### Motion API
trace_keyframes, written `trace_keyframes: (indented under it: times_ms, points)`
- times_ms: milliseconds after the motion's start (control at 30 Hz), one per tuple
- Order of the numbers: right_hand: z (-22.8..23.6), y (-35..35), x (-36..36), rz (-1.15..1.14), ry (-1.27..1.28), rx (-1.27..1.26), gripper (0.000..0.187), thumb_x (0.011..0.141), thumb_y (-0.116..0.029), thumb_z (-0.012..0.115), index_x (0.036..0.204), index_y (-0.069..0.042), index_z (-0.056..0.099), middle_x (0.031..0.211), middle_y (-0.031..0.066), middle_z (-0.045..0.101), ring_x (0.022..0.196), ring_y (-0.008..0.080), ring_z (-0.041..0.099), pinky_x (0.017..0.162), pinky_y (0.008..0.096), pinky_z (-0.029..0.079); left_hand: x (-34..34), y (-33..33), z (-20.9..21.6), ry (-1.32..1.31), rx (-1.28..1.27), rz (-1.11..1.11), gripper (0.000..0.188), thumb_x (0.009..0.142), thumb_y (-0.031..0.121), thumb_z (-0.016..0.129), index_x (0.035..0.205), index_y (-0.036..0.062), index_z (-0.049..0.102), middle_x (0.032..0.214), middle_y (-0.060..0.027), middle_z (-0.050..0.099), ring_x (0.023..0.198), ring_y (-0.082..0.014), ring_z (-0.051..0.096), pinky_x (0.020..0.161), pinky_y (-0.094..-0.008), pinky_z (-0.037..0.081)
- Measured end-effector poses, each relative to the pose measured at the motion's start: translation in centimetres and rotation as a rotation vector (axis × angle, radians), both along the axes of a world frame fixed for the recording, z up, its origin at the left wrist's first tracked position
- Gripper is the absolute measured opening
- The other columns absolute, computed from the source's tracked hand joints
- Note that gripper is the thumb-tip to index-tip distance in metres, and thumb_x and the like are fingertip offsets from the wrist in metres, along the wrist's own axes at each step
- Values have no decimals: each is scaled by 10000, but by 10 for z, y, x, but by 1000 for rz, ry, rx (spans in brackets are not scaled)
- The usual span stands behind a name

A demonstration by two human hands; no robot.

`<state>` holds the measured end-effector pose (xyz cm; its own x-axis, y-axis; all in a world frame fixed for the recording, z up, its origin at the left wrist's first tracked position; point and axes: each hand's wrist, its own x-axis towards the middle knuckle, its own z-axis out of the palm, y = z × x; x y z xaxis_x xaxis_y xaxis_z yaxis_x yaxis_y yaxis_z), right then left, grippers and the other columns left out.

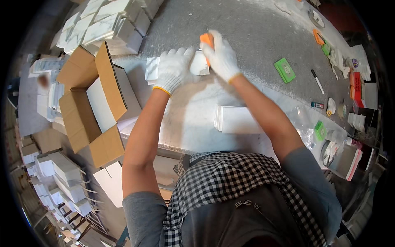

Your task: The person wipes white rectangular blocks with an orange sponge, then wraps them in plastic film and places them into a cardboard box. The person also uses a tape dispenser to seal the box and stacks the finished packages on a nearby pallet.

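White marble tiles with grey veins (152,68) lie on the worktable, one appearing to sit on another. My left hand (176,68), in a white knitted glove with a yellow cuff, rests flat across the upper tile, its fingers stretched out away from me. At the tile's right end, my right hand (222,57), gloved the same way, is closed round an orange block (207,40). The block is tilted and touches or nearly touches the tile's edge; its lower part is against the tile's side. A slight blur covers the right glove.
An open cardboard box (75,117) stands at the left, with stacked marble tiles (107,26) behind it. Nearer me lies a pile of white tiles (240,120). On the right are a green box (284,70), a marker (317,81) and a tray (345,161).
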<state>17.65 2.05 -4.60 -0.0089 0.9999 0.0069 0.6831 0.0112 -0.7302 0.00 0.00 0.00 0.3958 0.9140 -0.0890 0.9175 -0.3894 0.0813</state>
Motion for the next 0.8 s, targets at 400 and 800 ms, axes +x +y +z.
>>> trace_keyframes:
  times_ms: [400,800]
  points:
    - [26,-54,-1,73,-25,92,652,951,-441,619,1483,-107,445,1283,266,602,1200,447,571,1040,506,450,-2,3,-1,-29,25,4,912,605,591,844,1365,168,567,1183,-104,652,1125,-328,620,955,-465,472]
    - [43,54,11,217,849,-341,834,890,-484,751,1485,24,462,1402,196,578,1284,263,561,1059,384,466,-13,3,1,-55,177,-85,1151,505,684,858,1422,73,524,1333,-170,614,1251,-370,561,1050,-476,445]
